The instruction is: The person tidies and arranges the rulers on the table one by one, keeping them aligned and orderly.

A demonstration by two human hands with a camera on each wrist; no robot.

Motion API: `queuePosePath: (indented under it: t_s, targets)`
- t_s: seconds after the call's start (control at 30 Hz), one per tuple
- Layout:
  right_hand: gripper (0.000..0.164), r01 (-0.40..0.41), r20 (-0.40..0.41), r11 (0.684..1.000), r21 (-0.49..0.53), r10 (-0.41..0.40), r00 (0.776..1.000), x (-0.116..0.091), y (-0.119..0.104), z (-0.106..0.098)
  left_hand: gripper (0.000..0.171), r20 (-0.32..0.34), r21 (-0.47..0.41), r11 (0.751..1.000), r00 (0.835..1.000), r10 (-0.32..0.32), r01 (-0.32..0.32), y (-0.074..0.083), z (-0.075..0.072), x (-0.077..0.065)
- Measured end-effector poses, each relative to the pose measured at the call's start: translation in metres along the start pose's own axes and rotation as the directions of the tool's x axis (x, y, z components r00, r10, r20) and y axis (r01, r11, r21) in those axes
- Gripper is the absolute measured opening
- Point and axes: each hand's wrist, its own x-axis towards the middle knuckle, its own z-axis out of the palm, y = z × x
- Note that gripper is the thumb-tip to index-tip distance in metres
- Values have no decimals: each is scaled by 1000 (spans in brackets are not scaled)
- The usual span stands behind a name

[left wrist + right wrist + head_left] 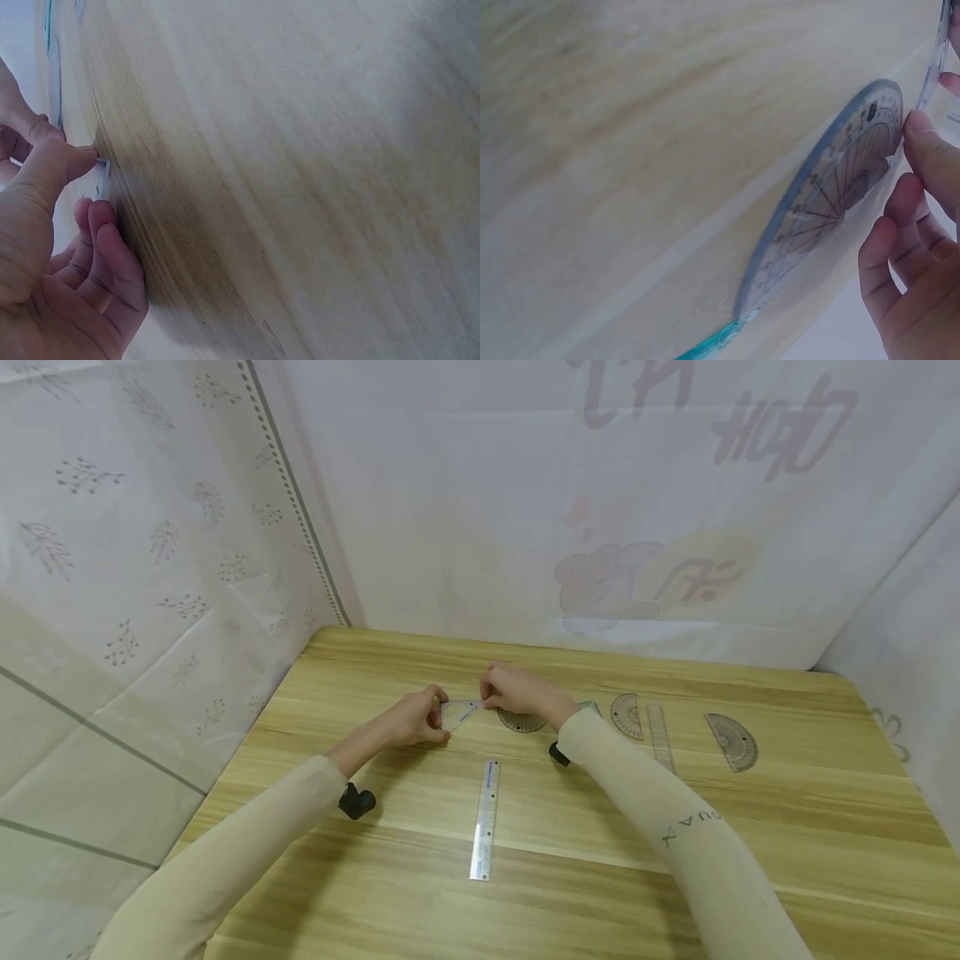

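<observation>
A clear triangular set square [468, 713] lies near the back of the table between the two hands. My left hand [416, 717] holds its left side, with the thumb at the near corner and the fingers at the far one. At the pointed right corner, my right hand [521, 687] pinches the set square. Just under the right hand is a clear protractor [825, 195], its curved edge toward me. A clear straight ruler [485, 820] lies nearer me, pointing away from my body.
Right of the hands, a green-edged piece [589, 707] is partly hidden by the right wrist. Beyond it lie a protractor [626, 716], a clear ruler [657, 731] partly behind the sleeve, and another protractor [733, 743]. Patterned curtains [450, 510] border the wooden table [360, 877].
</observation>
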Motion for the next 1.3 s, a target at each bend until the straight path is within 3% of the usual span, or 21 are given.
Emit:
queuePosePath:
  t_s: [0.17, 0.4, 0.6, 0.77, 1.1, 1.3]
  targets:
    - [9, -23, 4, 1000, -19, 23, 1000, 2, -4, -2, 60, -2, -6, 1000, 1000, -12, 12, 1, 0, 0]
    - [9, -11, -6, 997, -79, 10, 1000, 2, -4, -1, 65, 21, -45, 999, 1000, 18, -17, -1, -3, -1]
    - [9, -8, 18, 989, -146, 10, 1000, 2, -4, 2, 75, 62, -70, 997, 998, -11, 15, -3, -5, -1]
    - [9, 4, 24, 983, -181, 0, 1000, 0, -4, 4, 72, 61, -71, 997, 998, -29, 33, -5, -5, -1]
    - [11, -6, 8, 992, -129, 7, 1000, 3, -4, 6, 81, 38, 2, 1000, 999, -22, 22, -12, -8, -9]
    - [12, -19, 11, 994, -105, 20, 1000, 4, -3, 6, 77, 48, 18, 1000, 999, -6, 5, -16, -12, -9]
